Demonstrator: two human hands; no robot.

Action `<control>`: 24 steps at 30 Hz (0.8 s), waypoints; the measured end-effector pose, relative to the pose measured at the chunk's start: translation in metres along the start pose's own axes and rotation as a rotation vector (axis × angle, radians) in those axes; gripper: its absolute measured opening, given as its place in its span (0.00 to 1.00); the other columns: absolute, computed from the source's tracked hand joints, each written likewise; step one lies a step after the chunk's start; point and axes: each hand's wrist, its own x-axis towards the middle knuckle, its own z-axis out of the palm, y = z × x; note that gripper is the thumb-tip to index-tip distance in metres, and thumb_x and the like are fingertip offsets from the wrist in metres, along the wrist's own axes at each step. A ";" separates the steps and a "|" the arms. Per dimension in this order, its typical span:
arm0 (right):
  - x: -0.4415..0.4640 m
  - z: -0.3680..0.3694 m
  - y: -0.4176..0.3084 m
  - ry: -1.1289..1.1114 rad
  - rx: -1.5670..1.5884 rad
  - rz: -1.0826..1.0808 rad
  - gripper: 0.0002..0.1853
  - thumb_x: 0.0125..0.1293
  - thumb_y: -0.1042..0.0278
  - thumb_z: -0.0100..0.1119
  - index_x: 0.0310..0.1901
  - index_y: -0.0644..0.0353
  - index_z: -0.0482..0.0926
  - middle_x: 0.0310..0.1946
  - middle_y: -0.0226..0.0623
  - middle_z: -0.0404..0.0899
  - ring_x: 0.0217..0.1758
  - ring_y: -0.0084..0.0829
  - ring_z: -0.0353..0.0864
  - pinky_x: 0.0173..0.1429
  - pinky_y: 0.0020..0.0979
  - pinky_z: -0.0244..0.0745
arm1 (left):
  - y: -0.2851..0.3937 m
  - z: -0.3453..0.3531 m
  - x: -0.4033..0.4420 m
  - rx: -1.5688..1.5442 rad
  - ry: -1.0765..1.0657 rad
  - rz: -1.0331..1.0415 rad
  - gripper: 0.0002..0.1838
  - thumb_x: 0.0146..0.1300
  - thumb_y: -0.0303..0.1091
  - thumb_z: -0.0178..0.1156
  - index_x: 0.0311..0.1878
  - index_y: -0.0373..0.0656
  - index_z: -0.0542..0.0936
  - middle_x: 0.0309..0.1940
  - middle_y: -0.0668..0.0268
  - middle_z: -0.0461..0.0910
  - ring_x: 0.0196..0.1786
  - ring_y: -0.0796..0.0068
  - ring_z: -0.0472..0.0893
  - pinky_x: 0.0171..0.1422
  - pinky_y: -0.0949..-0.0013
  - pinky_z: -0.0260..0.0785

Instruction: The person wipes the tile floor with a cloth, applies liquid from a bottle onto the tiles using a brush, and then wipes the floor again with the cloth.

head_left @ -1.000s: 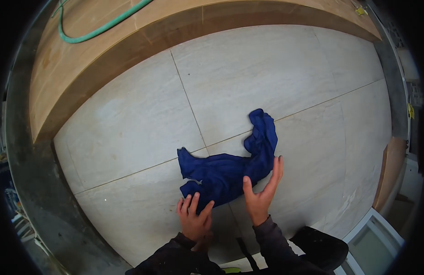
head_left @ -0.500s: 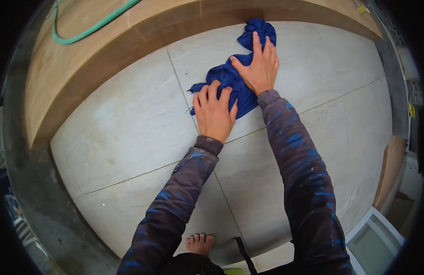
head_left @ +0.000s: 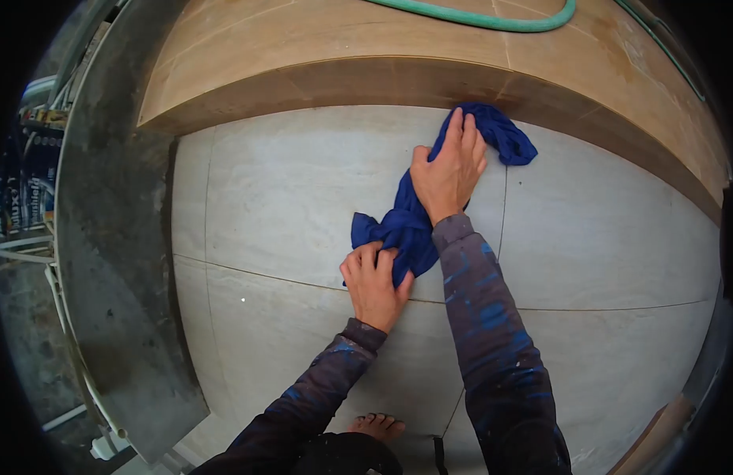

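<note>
A bunched dark blue cloth (head_left: 410, 214) lies stretched diagonally across the pale floor tiles (head_left: 295, 182). Its far end bends to the right along the foot of the tan tiled step. My right hand (head_left: 449, 170) presses on the upper part of the cloth, its fingers pointing away from me and gripping the fabric beneath the palm. Nearer to me, my left hand (head_left: 376, 289) has its fingers curled into the cloth's lower end. Part of the fabric is hidden under both hands. Dark sleeves with blue paint smears cover both forearms.
The tan step (head_left: 327, 83) runs along the far side, with a green hose (head_left: 501, 21) on top. A dark grey ledge (head_left: 105, 237) borders the left, with paint packaging (head_left: 34, 174) and pale pipes beyond it. My bare foot (head_left: 378, 426) stands at the bottom.
The view has turned and shifted left, showing more of the left ledge. Both hands remain on the cloth, which now lies more drawn out, its far end bent to the right.
</note>
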 end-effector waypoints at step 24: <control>0.011 -0.132 0.207 -0.194 -0.353 -0.113 0.33 0.78 0.56 0.55 0.81 0.54 0.65 0.84 0.51 0.58 0.88 0.54 0.52 0.87 0.55 0.46 | -0.227 -0.052 0.173 0.216 0.544 -0.462 0.43 0.67 0.46 0.72 0.74 0.24 0.68 0.73 0.34 0.68 0.76 0.35 0.67 0.83 0.47 0.59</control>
